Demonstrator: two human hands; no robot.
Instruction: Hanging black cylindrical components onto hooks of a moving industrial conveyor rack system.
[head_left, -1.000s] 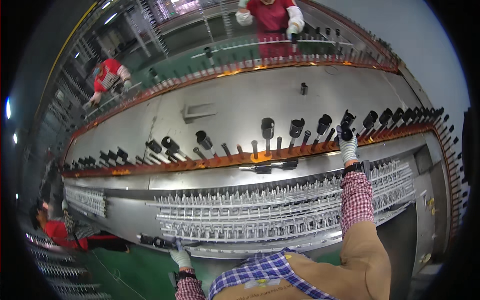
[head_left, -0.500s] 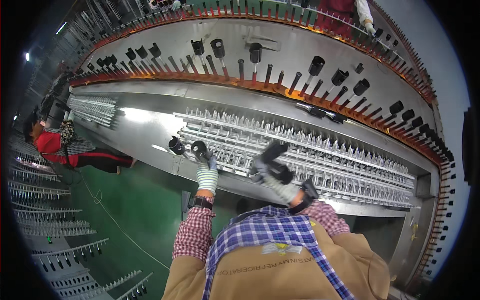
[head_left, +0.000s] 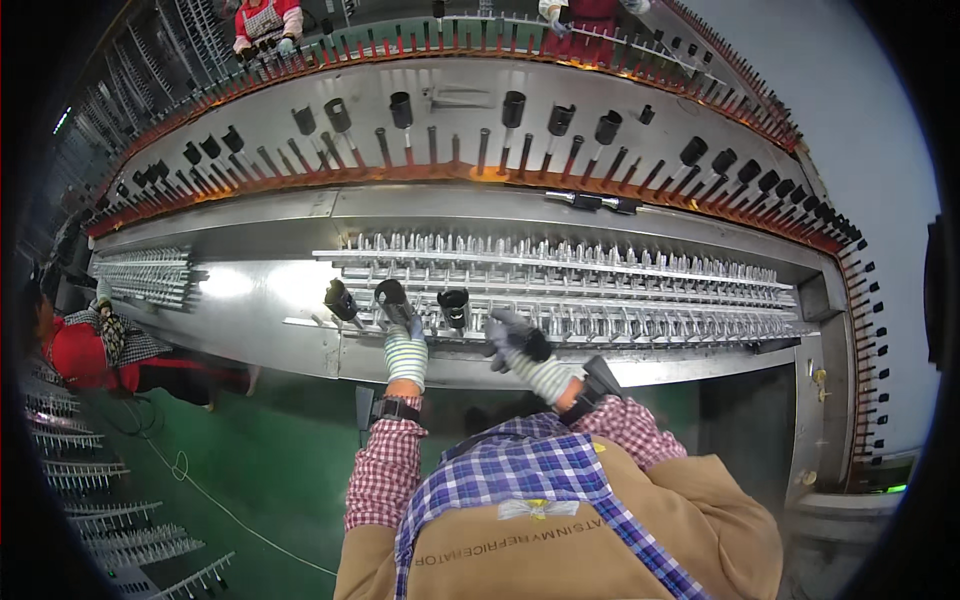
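My left hand, in a striped glove, is closed at the lower end of a black cup-shaped part at the rack's near left end. Another black cup-shaped part stands left of it, tilted. To the right, a third black cup stands upright on the near bar. My right hand, gloved and slightly blurred, is right of this third cup. Its fingers point left, and a dark piece, seemingly another black cup, shows against the palm. Below the hands lie long metal racks with rows of upright prongs.
A curved conveyor with upright spindles, some topped with black cups, runs beyond the metal trough. Black-and-silver pieces lie on its near ledge. Co-workers stand at left and across the line. More prong racks lie left.
A third black cup now stands on the near bar, right of my left hand. My right hand has moved left and carries less. The whole view has shifted, and the conveyor's cups sit farther left.
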